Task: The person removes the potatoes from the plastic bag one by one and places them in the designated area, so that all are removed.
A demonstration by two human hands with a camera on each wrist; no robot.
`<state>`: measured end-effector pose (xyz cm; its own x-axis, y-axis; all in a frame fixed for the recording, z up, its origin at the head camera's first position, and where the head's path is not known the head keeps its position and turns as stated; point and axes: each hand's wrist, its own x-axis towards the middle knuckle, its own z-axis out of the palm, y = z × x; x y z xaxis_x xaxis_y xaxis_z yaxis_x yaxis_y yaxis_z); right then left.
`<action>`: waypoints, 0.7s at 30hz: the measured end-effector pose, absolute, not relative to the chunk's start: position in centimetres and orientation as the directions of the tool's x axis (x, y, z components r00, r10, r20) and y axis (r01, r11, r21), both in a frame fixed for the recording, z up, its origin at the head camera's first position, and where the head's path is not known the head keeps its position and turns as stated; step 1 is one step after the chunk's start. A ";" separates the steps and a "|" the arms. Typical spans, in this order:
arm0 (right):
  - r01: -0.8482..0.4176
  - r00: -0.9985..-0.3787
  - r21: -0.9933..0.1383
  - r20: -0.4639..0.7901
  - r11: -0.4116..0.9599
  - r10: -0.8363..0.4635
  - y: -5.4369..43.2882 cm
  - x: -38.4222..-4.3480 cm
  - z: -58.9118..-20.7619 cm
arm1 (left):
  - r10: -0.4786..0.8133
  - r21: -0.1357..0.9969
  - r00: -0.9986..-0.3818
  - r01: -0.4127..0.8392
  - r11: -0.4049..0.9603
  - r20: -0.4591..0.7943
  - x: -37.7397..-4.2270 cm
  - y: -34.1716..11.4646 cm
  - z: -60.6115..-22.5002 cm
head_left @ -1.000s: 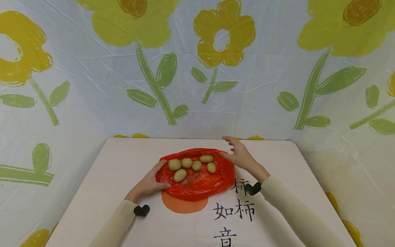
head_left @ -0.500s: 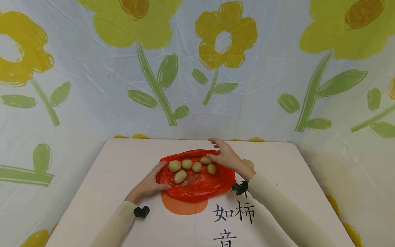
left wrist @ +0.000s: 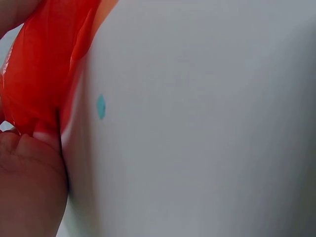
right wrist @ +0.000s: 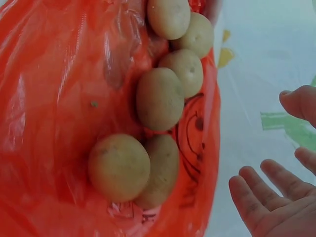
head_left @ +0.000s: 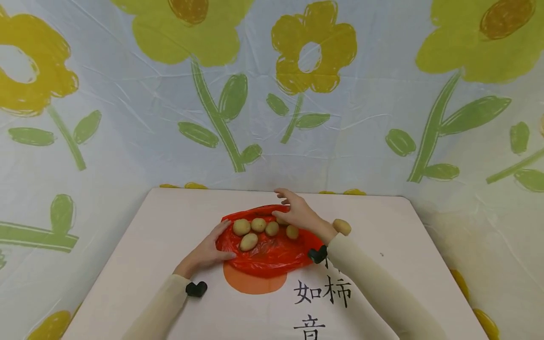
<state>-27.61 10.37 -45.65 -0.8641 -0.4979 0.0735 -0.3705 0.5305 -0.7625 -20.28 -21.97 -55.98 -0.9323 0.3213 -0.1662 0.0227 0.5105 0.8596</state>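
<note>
A red plastic bag [head_left: 265, 265] lies spread open on the table, with several potatoes [head_left: 249, 242] inside, mostly toward its back and left. My left hand [head_left: 208, 248] holds the bag's left end, thumb along the front side and fingers along the back. In the left wrist view, red plastic [left wrist: 42, 64] sits between thumb and fingers. My right hand [head_left: 296, 211] is over the bag's back right part with fingers spread and nothing in them, partly hiding one potato. The right wrist view shows the fingers [right wrist: 276, 192] apart from the potatoes [right wrist: 160, 98].
One potato [head_left: 342, 226] lies on the table outside the bag, just beyond my right forearm. The pale table [head_left: 170, 212] carries a printed orange circle [head_left: 255, 283] and black characters. A flower-patterned cloth [head_left: 361, 156] hangs behind and at both sides.
My right hand has moved left across the back of the bag, now covering most of one potato. The potato on the right has come into sight beyond the arm. The left hand stays put.
</note>
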 end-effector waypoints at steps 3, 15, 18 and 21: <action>-0.386 -0.856 -0.756 0.080 0.528 -0.511 9.9 -27.7 -46.1 | 0.330 0.860 -0.929 0.028 0.509 -0.165 -20.4 -21.8 -56.0; -0.411 -0.824 -0.754 0.066 0.513 -0.562 7.7 -27.2 -47.9 | 0.329 0.863 -0.936 0.060 0.502 -0.127 -20.0 -22.4 -55.4; -0.422 -0.817 -0.739 0.058 0.526 -0.574 7.6 -27.1 -48.3 | 0.334 0.866 -0.934 0.062 0.497 -0.125 -20.1 -22.3 -55.4; -0.438 -0.814 -0.710 0.053 0.551 -0.578 7.5 -27.2 -48.6 | 0.339 0.867 -0.932 0.060 0.495 -0.128 -20.1 -22.1 -55.4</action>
<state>-27.24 7.52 -48.56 -0.8141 -0.5782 0.0533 -0.4380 0.5513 -0.7101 -20.15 -22.09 -55.45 -0.9321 0.3387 -0.1285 0.0603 0.4948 0.8669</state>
